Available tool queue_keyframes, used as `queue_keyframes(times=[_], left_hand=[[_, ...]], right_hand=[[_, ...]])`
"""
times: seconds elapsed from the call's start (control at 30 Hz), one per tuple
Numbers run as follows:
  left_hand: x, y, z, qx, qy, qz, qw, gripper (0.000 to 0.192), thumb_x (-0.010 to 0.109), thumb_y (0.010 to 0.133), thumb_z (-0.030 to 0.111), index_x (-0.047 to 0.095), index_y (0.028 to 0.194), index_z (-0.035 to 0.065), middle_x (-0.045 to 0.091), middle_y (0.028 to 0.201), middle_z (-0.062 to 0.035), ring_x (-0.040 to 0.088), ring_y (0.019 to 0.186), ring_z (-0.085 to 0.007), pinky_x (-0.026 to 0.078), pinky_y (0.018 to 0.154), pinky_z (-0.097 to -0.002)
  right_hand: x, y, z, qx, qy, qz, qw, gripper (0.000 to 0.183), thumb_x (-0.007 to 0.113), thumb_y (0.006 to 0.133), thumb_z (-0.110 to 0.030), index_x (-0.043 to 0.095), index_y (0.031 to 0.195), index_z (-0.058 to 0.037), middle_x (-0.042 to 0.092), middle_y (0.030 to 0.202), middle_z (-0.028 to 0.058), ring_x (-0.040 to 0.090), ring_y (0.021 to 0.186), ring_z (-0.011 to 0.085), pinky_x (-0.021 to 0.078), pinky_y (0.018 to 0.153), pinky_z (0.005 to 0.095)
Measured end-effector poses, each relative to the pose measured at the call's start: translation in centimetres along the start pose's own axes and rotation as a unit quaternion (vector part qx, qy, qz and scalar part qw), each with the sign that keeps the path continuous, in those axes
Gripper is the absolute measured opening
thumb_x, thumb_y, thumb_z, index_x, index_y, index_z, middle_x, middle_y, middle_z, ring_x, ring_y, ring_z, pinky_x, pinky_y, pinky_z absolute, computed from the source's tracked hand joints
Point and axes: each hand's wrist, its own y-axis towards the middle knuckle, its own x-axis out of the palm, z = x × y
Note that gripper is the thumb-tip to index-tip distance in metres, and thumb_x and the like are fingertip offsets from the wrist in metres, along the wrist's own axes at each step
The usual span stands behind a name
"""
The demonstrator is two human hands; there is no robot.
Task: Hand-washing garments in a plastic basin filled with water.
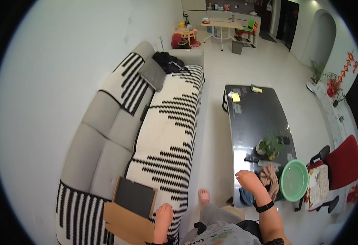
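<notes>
My left hand (163, 216) hangs over the right edge of an open cardboard box (130, 223) on the sofa; whether it touches the box I cannot tell. A dark flat panel (134, 196) fills the box. Above the near left part of the black table is my right hand (247, 180), with bent fingers and nothing seen in it. Beyond it lies a kitchen knife (266, 163) with a black handle. Beside that hand are a brown cloth (272, 182) and a blue cloth (246, 196). A green plastic basin (294, 180) stands at the table's right edge.
On the black table (255, 119) stand a potted plant (270, 147) and, farther off, yellow sticky notes (235, 97). A red office chair (344, 162) is to the right. The long sofa (166, 131) runs along the left and holds a grey cushion (154, 75) and a black bag (169, 62).
</notes>
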Motion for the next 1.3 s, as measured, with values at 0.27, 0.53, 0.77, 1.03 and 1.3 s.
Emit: queue_keyframes(times=[0.27,0.53,0.77,1.03,1.3], left_hand=[[-5.7,21.7,2.5,0.088,-0.031,0.1,0.991,0.012,0.056,0.078,0.008,0.054,0.089,0.0052,0.056,0.092,-0.0098,0.054,0.086,-0.0297,0.043,0.076,-0.0398],[-5.6,37.4,0.0,0.12,-0.081,0.071,0.987,0.012,0.054,0.078,0.013,0.056,0.087,0.0052,0.057,0.092,-0.0092,0.056,0.086,-0.0282,0.044,0.074,-0.0405],[-7.2,52.1,-3.1,0.059,0.042,0.022,0.997,0.009,0.051,0.078,0.012,0.056,0.082,0.0056,0.057,0.085,-0.0081,0.057,0.081,-0.0261,0.045,0.07,-0.0413],[-7.7,66.6,-2.1,0.054,-0.096,0.062,0.992,0.009,0.053,0.077,0.012,0.056,0.083,0.0058,0.058,0.086,-0.0087,0.057,0.08,-0.0269,0.045,0.068,-0.0415],[-3.4,75.6,-3.5,-0.17,-0.075,0.038,0.982,0.008,0.055,0.077,0.01,0.057,0.084,0.0053,0.06,0.088,-0.0114,0.057,0.081,-0.0312,0.046,0.07,-0.0409]], right_hand=[[-4.2,15.1,4.8,0.007,0.071,0.056,0.996,0.01,0.056,0.075,-0.01,0.058,0.082,-0.0023,0.06,0.079,0.0136,0.059,0.074,0.0322,0.0476,0.066,0.041],[-5.8,28.5,8.6,0.082,0.18,0.002,0.98,0.016,0.056,0.08,-0.013,0.06,0.091,-0.0026,0.062,0.091,0.0143,0.059,0.084,0.0313,0.0477,0.073,0.037],[-5.0,42.5,15.9,0.181,0.148,-0.011,0.972,0.017,0.057,0.081,-0.014,0.061,0.092,-0.0027,0.062,0.089,0.0157,0.059,0.085,0.0318,0.0471,0.073,0.0379],[-2.5,61.0,22.3,0.116,0.19,-0.074,0.972,0.019,0.055,0.082,-0.017,0.061,0.094,-0.003,0.063,0.088,0.0142,0.061,0.079,0.0302,0.0477,0.069,0.0363],[6.1,92.7,29.6,-0.053,0.184,-0.19,0.963,0.021,0.054,0.083,-0.021,0.062,0.092,-0.0038,0.063,0.085,0.016,0.061,0.08,0.0309,0.0475,0.07,0.037]])
